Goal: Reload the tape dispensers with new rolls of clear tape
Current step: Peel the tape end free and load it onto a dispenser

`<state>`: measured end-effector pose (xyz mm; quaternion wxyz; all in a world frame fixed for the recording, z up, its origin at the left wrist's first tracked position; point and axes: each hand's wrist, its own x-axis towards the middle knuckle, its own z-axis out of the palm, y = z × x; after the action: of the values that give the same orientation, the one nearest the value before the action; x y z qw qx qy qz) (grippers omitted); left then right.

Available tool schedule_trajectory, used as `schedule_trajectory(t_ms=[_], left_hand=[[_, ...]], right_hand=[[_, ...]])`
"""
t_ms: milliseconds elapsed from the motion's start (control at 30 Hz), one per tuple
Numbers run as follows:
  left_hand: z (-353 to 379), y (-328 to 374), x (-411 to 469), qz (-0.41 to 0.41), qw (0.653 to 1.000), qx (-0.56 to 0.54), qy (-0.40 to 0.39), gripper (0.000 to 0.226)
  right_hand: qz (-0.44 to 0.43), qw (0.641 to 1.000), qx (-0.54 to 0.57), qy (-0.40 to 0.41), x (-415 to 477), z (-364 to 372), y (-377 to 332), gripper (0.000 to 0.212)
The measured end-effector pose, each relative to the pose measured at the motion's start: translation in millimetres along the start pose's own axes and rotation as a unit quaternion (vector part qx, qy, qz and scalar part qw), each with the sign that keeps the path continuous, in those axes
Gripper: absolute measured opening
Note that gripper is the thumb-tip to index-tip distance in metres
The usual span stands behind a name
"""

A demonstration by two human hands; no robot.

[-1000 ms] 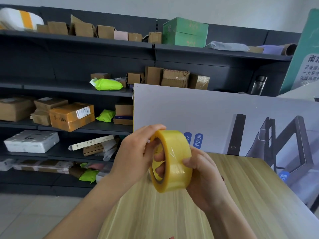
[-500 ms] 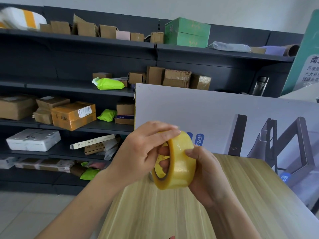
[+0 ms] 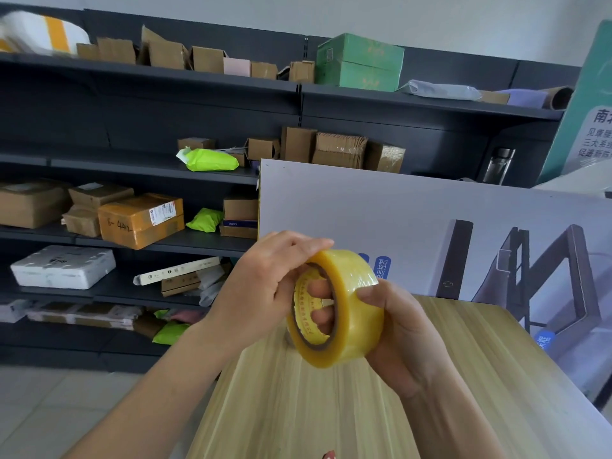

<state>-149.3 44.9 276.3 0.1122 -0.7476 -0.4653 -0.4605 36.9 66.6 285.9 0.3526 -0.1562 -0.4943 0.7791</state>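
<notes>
Yellowish tape roll (image 3: 344,303), held on edge above the worktop (image 3: 298,409). Gripped from 4 o'clock with right hand (image 3: 404,332), fingers through the core, thumb outside; curled left hand (image 3: 261,289) over the rim at 11 o'clock, likely hunting the loose end.

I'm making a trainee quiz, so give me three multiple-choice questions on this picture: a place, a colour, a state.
1. Where is the tape roll?
A. on a shelf
B. held by the left hand and right hand above the table
C. on the floor

2. What colour is the large box on the top shelf?
A. red
B. green
C. black

3. Where are the right hand's fingers?
A. flat on the table
B. curled empty
C. through the roll's core

1 B: both hands hold it off the wood.
2 B: its sides are green.
3 C: fingertips show inside the core.
</notes>
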Motion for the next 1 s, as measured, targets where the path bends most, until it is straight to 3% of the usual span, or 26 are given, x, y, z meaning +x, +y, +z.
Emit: schedule_trajectory(t_ms=[500, 667, 833, 1000], left_hand=[[-6, 12, 0, 0.077, 0.995, 0.059, 0.018, 0.035], [-14, 20, 0, -0.006, 0.996, -0.076, -0.039, 0.038], [-16, 21, 3, -0.076, 0.986, -0.120, -0.089, 0.046], [-19, 15, 5, -0.099, 0.979, -0.162, -0.079, 0.045]], right_hand=[[-0.045, 0.994, -0.091, 0.037, -3, 10, 1, 0.038], [-0.050, 0.991, -0.112, 0.049, -2, 9, 2, 0.028], [-0.058, 0.996, -0.063, -0.004, -1, 5, 7, 0.051], [-0.070, 0.996, -0.054, 0.033, 0, 7, 9, 0.024]])
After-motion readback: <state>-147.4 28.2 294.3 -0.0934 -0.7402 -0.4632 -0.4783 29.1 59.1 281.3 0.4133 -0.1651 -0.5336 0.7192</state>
